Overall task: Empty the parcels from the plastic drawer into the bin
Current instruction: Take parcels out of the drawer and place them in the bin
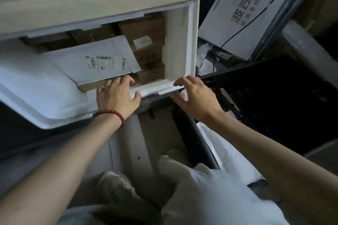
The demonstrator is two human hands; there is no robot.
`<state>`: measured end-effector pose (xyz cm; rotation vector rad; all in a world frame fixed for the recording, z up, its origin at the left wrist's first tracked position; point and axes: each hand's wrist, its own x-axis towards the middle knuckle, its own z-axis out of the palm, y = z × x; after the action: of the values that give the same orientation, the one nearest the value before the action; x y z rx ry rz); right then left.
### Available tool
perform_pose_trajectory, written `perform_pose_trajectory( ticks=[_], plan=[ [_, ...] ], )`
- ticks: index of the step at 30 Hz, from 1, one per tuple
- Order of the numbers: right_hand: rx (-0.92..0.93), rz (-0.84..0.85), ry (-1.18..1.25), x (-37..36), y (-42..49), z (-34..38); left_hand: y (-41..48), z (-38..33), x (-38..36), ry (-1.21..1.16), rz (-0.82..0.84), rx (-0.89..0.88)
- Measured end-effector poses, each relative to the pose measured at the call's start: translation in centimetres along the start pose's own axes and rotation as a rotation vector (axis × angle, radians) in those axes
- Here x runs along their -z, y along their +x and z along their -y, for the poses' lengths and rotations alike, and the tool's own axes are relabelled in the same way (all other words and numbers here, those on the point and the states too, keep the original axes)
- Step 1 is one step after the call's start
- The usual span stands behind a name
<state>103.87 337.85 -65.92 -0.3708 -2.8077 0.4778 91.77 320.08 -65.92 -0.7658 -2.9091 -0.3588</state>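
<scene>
A person crouches before a beige storage cabinet (95, 5), both bare arms stretched toward its open white plastic drawer (176, 42). The drawer is packed with parcels. A white padded mailer (95, 60) with a printed shipping label lies slantwise on top, and brown cardboard boxes (144, 31) are stacked behind and beside it, one bearing a small white sticker.

The left hand (117, 95), a red bead bracelet (113, 114) at its wrist, reaches over the front rim. Its fingers (126, 80) are lightly bent and spread, resting on a flat brown parcel (91, 85) that juts from under the mailer. The thumb lies apart on the drawer's front edge.

The right hand (193, 95) is at the drawer's front right corner, fingers above the rim and thumb below it. Motion blur there leaves it unclear whether they are clamped on the plastic or only touching it.

A broad white panel (36, 87) slopes down from the drawer's left front. To the right of the cabinet a black bin (274, 97) stands open and dark, close beside the drawer. Behind the bin a white paper bag (243, 5) printed with gold characters leans among crumpled paper and cables. Below, the person's pale trousers (210, 188) and grey shoes (113, 184) show against the floor.
</scene>
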Motion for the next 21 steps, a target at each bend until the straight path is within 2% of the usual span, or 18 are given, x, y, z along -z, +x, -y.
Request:
perform_pose_trajectory(
  ticks=[7,11,17,21],
  plan=[
    [0.027,0.055,0.161,-3.0,6.7,2.4,2.8,5.5,0.0,0.073,-0.045,0.083],
    [-0.003,0.075,0.258,-5.2,10.9,4.3,4.6,8.8,-0.3,0.061,-0.138,0.087],
    [-0.24,0.076,0.565,-9.2,16.4,5.9,7.9,12.6,-2.0,-0.273,-0.177,0.366],
    [-0.383,0.08,0.719,-12.4,18.1,6.5,9.8,14.7,-2.6,-0.228,-0.306,0.395]
  ],
)
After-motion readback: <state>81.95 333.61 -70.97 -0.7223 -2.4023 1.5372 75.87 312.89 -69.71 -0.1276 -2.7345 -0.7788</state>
